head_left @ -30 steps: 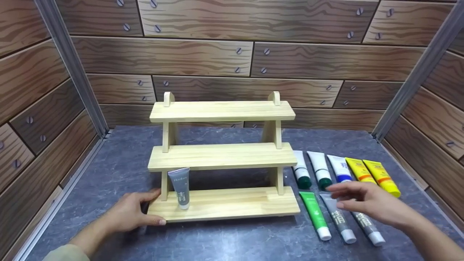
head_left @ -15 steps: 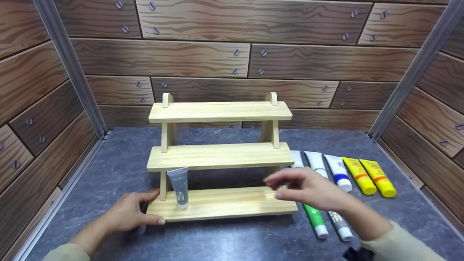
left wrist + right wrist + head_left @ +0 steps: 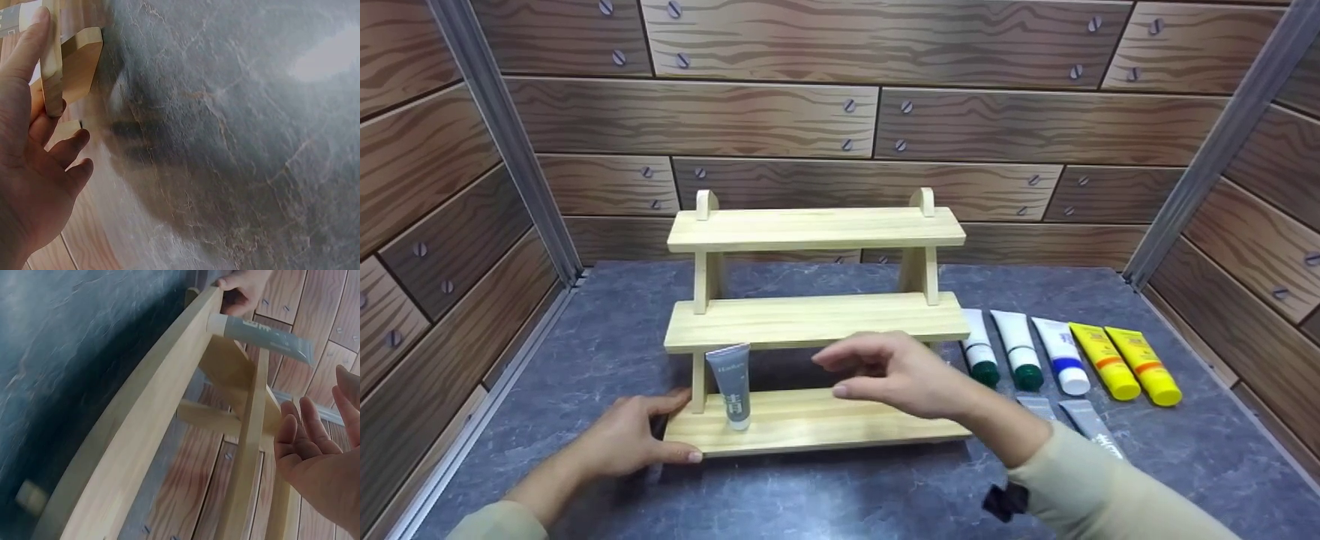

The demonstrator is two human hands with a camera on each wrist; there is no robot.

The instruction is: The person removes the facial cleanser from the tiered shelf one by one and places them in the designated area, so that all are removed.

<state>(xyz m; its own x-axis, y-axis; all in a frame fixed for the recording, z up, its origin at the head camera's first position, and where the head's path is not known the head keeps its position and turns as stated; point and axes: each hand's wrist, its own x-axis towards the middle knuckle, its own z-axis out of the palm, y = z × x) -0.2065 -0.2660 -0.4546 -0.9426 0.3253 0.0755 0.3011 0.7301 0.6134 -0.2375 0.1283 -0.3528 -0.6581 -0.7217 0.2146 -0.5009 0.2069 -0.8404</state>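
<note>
A three-tier wooden display stand (image 3: 817,321) stands on the table. One grey squeeze tube (image 3: 731,388) stands cap down at the left of its bottom shelf. My left hand (image 3: 624,437) grips that shelf's left end, thumb over the front corner; the left wrist view shows the board's edge (image 3: 52,73) between thumb and fingers. In front of the stand hovers my right hand (image 3: 896,375), fingers loosely bent and holding nothing. In the right wrist view this hand (image 3: 320,450) is apart from the standing tube (image 3: 270,338).
Right of the stand lie two white tubes with green caps (image 3: 1018,351), a white tube with a blue band (image 3: 1061,356) and two yellow tubes (image 3: 1144,366). Nearer, two grey tubes (image 3: 1091,426) are partly hidden by my right arm. Wood-patterned walls (image 3: 780,120) surround the table.
My right hand has moved left, from above the lying tubes to in front of the stand's lower shelves. The green tube is now hidden behind the arm. My left hand has stayed put.
</note>
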